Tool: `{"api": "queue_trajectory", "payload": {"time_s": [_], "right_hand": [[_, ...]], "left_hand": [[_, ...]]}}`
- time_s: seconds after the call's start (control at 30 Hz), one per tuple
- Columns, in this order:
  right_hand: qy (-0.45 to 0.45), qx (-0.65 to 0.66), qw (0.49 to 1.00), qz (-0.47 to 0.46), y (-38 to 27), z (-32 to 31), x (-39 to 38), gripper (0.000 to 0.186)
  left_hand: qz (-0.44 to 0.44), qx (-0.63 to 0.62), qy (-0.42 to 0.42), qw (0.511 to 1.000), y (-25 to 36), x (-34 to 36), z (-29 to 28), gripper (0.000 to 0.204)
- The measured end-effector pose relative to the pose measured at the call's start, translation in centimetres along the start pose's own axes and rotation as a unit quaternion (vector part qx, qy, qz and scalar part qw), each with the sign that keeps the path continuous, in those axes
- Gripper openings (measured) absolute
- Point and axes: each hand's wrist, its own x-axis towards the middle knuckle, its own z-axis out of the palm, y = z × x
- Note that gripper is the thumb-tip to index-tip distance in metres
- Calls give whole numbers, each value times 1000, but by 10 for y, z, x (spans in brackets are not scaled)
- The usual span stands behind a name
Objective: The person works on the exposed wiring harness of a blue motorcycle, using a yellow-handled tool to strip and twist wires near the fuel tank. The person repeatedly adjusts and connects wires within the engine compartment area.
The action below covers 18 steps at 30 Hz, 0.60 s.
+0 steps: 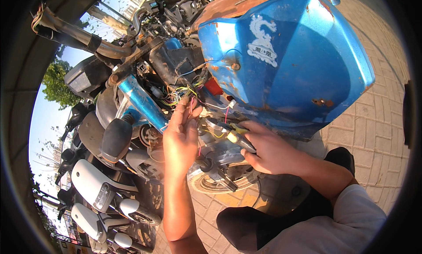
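Note:
My left hand (181,139) reaches up into a tangle of thin coloured wires (179,96), its fingertips closed on some of them, with a red strand by the fingers. In my right hand (269,149) is a pair of pliers (239,139) with yellow and black handles. The metal jaws point left, toward my left hand, a short way from its fingers. Just above the pliers, a white plug connector (231,104) hangs on a wire. The wires come out beside a blue metal frame tube (143,102) and a large blue body panel (307,56) with rust spots.
Bare metal handlebar tubing (94,43) sticks out at upper left, near a black mirror-like part (115,142). Below my hands are a wheel (220,181) and a black pedal-like part (217,172). White scooters (94,183) stand at left. Paving bricks (369,139) lie at right.

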Motion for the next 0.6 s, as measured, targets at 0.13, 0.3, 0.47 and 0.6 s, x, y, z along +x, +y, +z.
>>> {"api": "queue_trajectory", "payload": {"time_s": [0.13, 0.3, 0.47, 0.6], "right_hand": [[20, -42, 999, -24, 0, 10, 11, 27], [58, -122, 990, -46, 1, 10, 14, 28], [-87, -154, 984, 22, 7, -9, -2, 26], [-2, -23, 999, 36, 10, -9, -3, 24]], "left_hand": [[-19, 11, -6, 1000, 4, 1, -1, 53], [-53, -12, 2, 999, 6, 1, 0, 57], [-27, -22, 27, 999, -3, 4, 5, 40], [-15, -19, 60, 998, -10, 2, 7, 24]]}}
